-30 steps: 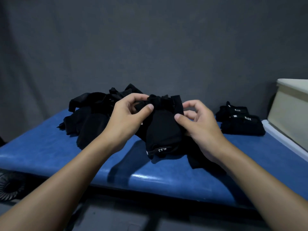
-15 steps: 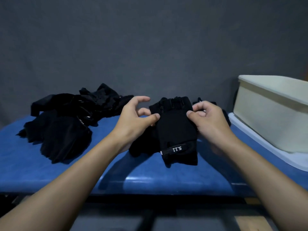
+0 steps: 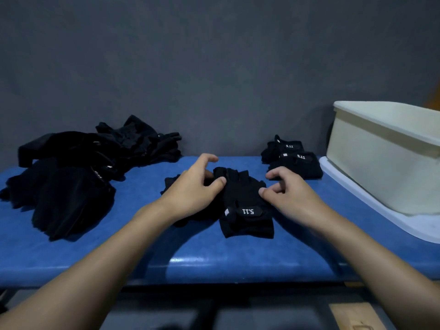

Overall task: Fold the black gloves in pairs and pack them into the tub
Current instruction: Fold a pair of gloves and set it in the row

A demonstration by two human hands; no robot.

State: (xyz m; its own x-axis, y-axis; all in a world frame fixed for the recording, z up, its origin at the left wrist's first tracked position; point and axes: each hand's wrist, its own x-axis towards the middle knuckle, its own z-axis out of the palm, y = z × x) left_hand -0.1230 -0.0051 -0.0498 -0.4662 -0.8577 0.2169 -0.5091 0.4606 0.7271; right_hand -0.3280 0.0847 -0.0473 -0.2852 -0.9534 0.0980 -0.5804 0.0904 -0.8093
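Blue padded desk point(image 3: 142, 263) ran across the middle of the frame, glossy along its near edge, set against a plain dark grey backdrop point(image 3: 214, 67) filling the whole upper half. Lighting was dim. Below the desk edge, dark frame members and a strip of pale wood at lower right (details unclear).

Centre of frame: one black glove point(image 3: 245, 210) lay flat on the desk, white "5.11" wrist tab facing the camera, upside down. Left hand point(image 3: 192, 189) pinched its upper left edge, thumb against fingers, and covered a second dark glove beneath. Right hand point(image 3: 290, 194) had its fingers curled narrow at the glove's right edge, thumb tip touching the fabric.

Left of frame: loose heap of black gloves point(image 3: 78, 172). Right of centre, toward the back: two folded pairs point(image 3: 292, 158), touching each other. Far right: cream tub point(image 3: 385, 158), standing on a white lid or tray point(image 3: 371, 210); its inside was not visible.
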